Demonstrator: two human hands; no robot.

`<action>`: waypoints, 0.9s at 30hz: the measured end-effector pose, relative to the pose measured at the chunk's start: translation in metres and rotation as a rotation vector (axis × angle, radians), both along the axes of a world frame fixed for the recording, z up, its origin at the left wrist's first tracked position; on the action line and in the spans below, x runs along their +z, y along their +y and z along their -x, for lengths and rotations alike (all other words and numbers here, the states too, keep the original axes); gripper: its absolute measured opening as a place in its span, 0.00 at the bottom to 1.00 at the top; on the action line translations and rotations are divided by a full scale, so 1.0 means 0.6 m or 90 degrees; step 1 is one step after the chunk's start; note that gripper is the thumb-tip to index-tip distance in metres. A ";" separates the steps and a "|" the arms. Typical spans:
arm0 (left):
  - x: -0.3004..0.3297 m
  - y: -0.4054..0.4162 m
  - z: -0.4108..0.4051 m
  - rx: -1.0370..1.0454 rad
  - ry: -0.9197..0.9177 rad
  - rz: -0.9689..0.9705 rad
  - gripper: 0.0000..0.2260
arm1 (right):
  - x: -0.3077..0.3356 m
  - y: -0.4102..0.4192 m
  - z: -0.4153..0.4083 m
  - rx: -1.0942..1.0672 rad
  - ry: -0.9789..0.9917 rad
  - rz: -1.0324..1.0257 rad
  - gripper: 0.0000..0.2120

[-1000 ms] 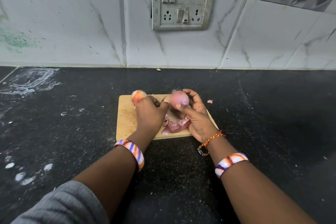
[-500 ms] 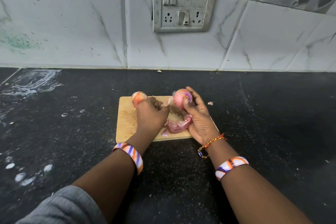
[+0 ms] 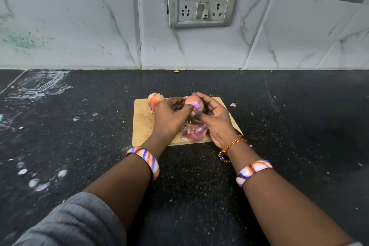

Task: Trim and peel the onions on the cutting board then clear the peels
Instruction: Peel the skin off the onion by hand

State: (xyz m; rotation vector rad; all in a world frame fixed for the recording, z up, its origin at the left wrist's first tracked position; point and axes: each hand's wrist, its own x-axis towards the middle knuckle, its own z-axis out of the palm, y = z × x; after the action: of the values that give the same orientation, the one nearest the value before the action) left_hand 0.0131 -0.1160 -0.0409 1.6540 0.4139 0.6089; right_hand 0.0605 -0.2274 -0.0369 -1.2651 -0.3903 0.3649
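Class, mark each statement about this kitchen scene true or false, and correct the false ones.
1. The right hand holds an onion above the cutting board. True.
2. A second onion lies at the board's near right corner. False: it sits at the far left corner.
3. Loose peels lie on the board. True.
4. The left hand rests flat on the counter. False: its fingers are at the held onion.

surface (image 3: 79, 146): black speckled stone, white smears at left
on it: wooden cutting board (image 3: 142, 124), stray peel scraps (image 3: 233, 104)
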 end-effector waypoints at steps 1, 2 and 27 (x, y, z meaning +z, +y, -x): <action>0.001 0.000 0.001 0.007 -0.003 0.005 0.12 | 0.000 0.000 0.000 0.003 -0.003 0.005 0.26; 0.001 0.000 0.002 0.010 -0.006 0.011 0.10 | 0.000 -0.001 -0.001 0.006 -0.006 0.011 0.27; -0.003 0.007 0.004 0.137 0.016 -0.069 0.13 | -0.005 0.001 0.001 -0.041 -0.059 0.058 0.22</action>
State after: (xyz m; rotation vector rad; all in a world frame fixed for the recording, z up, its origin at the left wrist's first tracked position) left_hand 0.0110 -0.1119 -0.0429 1.7341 0.5912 0.7830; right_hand 0.0602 -0.2269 -0.0396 -1.3838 -0.4139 0.2733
